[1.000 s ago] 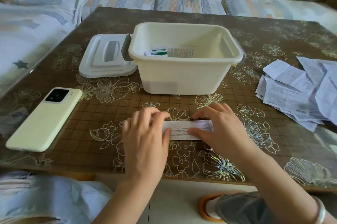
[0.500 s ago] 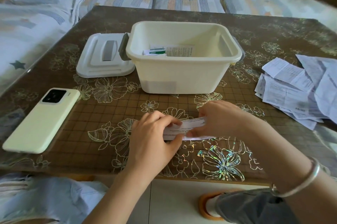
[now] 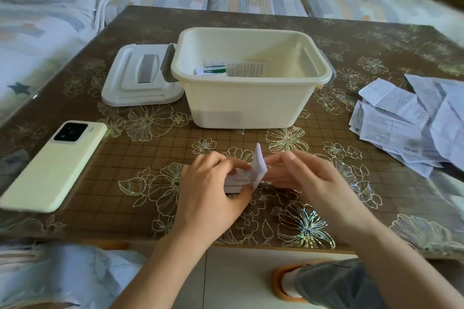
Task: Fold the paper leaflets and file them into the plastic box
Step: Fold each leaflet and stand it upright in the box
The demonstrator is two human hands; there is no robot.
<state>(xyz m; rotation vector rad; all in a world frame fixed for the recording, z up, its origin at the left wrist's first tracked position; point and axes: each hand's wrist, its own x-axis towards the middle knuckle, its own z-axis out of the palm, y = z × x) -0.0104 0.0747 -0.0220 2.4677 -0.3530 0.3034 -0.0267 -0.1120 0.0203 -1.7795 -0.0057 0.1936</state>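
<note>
Phone (image 3: 51, 166): we see it at 9 o'clock on the bench (image 3: 140, 210).
Lid (image 3: 140, 77): just left of the plastic box (image 3: 248, 97).
Left hand (image 3: 211, 198): our fingers pinch the leaflet (image 3: 257, 166) flat.
Right hand (image 3: 313, 183): fingers lift its end upright.
Loose leaflets (image 3: 406, 120): heaped at 3 o'clock.

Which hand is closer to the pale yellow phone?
Left. The left hand is nearest the pale yellow phone lying off to its left; the right hand is farther right, beyond the leaflet.
</note>
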